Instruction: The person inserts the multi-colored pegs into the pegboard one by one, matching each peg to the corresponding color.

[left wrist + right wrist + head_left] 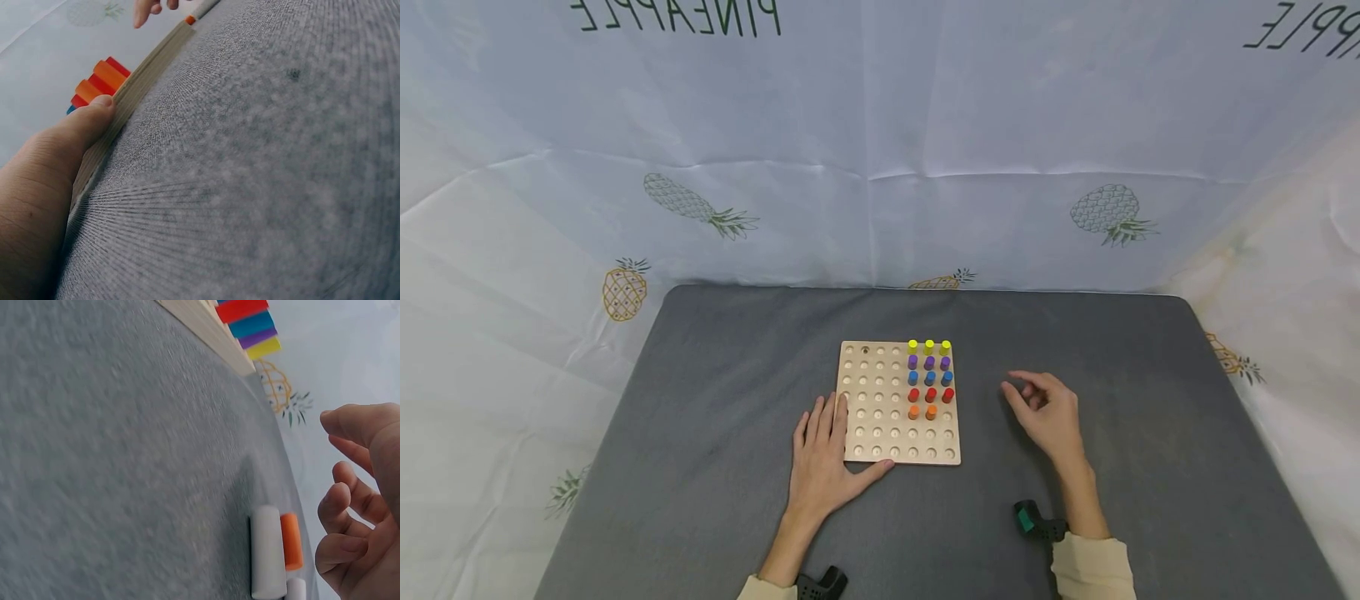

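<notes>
A pale wooden peg board (865, 417) lies on the grey cloth. Its right-hand columns bear three pegs each of yellow (929, 345), purple (929, 363), blue (930, 378) and red (931, 396), plus two orange pegs (931, 412). My left hand (822, 471) rests at the board's left side, fingers straight, thumb (94, 119) touching the near edge. To the right of the board, my right hand (1048, 417) hovers with thumb and forefinger apart, holding nothing. Below it in the right wrist view lie a white peg (267, 553) and a loose orange peg (291, 542).
A second white piece (295, 589) shows partly at the lower edge of the right wrist view. The grey-covered table (715, 367) meets a white curtain (970, 108) printed with pineapples at the back and sides. Black wrist devices (1037, 521) sit on both forearms.
</notes>
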A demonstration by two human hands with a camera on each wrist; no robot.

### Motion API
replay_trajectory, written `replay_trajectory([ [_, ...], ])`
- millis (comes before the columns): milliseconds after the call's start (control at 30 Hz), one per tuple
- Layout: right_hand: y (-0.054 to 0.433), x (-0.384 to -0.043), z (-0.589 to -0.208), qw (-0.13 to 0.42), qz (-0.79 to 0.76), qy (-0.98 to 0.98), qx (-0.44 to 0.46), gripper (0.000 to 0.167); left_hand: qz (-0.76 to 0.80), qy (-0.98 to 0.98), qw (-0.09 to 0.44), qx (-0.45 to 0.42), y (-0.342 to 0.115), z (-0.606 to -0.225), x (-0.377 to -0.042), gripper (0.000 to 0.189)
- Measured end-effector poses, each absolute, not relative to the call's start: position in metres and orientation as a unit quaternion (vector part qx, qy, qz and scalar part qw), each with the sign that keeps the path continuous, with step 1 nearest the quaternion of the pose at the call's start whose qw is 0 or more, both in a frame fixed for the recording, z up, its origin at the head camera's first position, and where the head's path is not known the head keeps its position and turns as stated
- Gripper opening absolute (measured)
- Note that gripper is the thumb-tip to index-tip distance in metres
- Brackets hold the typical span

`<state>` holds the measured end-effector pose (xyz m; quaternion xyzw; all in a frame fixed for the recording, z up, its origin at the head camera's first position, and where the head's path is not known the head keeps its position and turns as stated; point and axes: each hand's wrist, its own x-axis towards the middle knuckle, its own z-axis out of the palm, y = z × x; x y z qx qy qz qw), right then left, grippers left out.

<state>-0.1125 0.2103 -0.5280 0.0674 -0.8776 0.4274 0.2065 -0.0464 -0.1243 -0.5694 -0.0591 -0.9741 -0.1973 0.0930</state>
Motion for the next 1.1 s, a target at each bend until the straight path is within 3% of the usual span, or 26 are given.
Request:
replay_trajectory([
  [433,0.235,-0.118,-0.530,0.205,0.398,-0.894,0.027,0.017,-0.199,-0.974,0.092,-0.057,-0.124,-0.569,-0.046,0.125],
  [833,0.243,-0.121,-0.525,0.095,0.333,-0.937,-0.046,0.028,-0.196,-0.975,0.093,-0.057,-0.125,-0.570,-0.045,0.125],
  [1100,0.242,-0.123,-0.522,0.057,0.292,-0.953,-0.063,0.029,-0.200,-0.974,0.092,-0.056,-0.124,-0.569,-0.045,0.125],
])
